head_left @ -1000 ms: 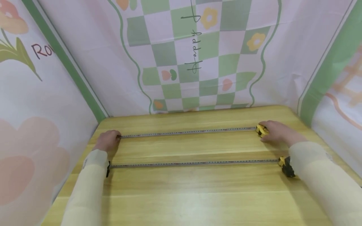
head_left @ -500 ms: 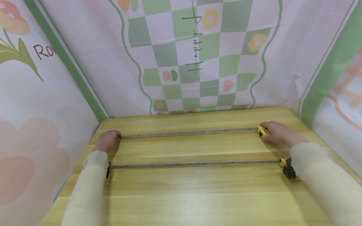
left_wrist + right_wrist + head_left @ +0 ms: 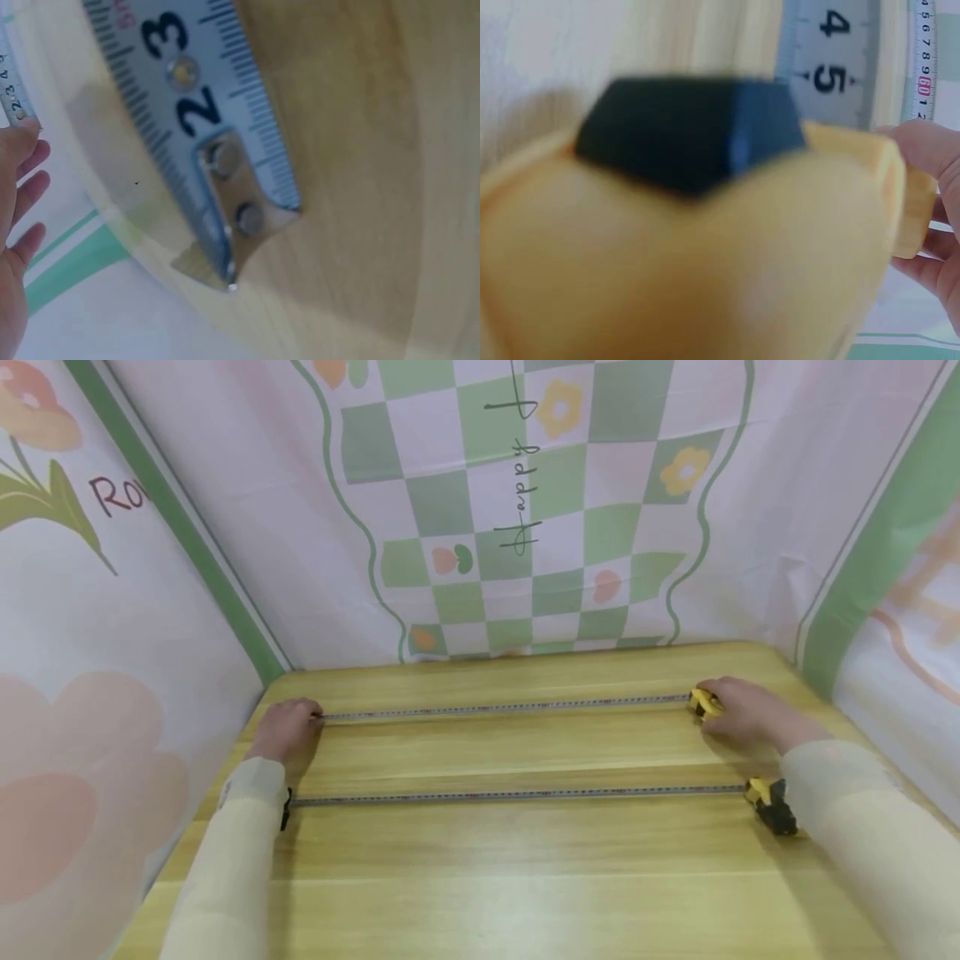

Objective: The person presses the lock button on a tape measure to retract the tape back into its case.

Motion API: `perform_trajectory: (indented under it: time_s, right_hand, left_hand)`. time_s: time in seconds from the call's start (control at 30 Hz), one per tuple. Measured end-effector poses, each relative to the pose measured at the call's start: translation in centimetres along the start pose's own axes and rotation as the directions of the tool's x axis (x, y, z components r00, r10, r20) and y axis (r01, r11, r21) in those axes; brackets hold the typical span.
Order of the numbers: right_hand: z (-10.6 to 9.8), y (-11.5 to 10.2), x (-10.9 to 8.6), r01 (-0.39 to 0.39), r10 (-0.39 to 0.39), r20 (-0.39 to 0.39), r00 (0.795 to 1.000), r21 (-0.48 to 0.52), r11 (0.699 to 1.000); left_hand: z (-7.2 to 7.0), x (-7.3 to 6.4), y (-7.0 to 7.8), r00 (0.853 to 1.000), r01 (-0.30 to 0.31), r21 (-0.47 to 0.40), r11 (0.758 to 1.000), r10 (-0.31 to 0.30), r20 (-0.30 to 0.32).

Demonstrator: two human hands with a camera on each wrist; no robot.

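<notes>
Two tape measures lie across the table, their blades drawn out side by side. In the head view my left hand (image 3: 288,729) pinches the end of the far blade (image 3: 480,708) between thumb and fingers. At the other end, my right hand (image 3: 753,710) grips the far tape measure's yellow case (image 3: 705,704). Toward me, the near blade (image 3: 517,794) runs from beneath my left wrist to a yellow and black case (image 3: 772,806) beside my right forearm. The left wrist view shows the near blade's metal hook (image 3: 244,199) close up, with nothing holding it.
A light wooden table (image 3: 480,893) carries both tapes. Printed cloth walls stand behind it (image 3: 555,527) and on the left (image 3: 97,635) and right (image 3: 915,610). In the right wrist view, the near case (image 3: 682,255) fills the foreground.
The view has shifted slightly. My left hand and the pinched blade end have moved a little away from the near blade. Both hands keep their holds.
</notes>
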State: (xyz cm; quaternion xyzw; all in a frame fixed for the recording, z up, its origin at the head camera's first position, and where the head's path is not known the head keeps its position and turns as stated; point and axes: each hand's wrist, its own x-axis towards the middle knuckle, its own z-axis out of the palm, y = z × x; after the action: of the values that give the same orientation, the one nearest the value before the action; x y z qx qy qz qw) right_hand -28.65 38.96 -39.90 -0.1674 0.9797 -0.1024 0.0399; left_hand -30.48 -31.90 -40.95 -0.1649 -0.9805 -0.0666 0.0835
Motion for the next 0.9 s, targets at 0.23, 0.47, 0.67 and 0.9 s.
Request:
perform_trajectory:
  time_s: [0.23,0.47,0.67,0.9]
  right_hand:
    - [-0.8,0.1,-0.4,0.04,-0.046,-0.105,0.993,-0.06,0.997]
    - [-1.8,0.3,-0.7,0.055,-0.07,-0.132,0.989,-0.11,0.992]
    - [-2.5,0.5,-0.8,0.081,-0.103,-0.149,0.983,-0.143,0.986]
    - [-4.0,0.0,-1.3,0.106,-0.132,-0.195,0.972,-0.138,0.985]
  left_hand:
    - [-0.5,0.3,0.0,1.0,0.001,-0.037,0.999,-0.002,-0.014]
    - [-0.8,0.4,-0.3,0.996,-0.055,-0.014,0.998,0.053,-0.073]
    - [-1.2,0.3,-0.4,0.985,-0.103,-0.019,0.995,0.099,-0.143]
    - [-1.8,0.4,-0.6,0.98,-0.112,-0.029,0.993,0.105,-0.168]
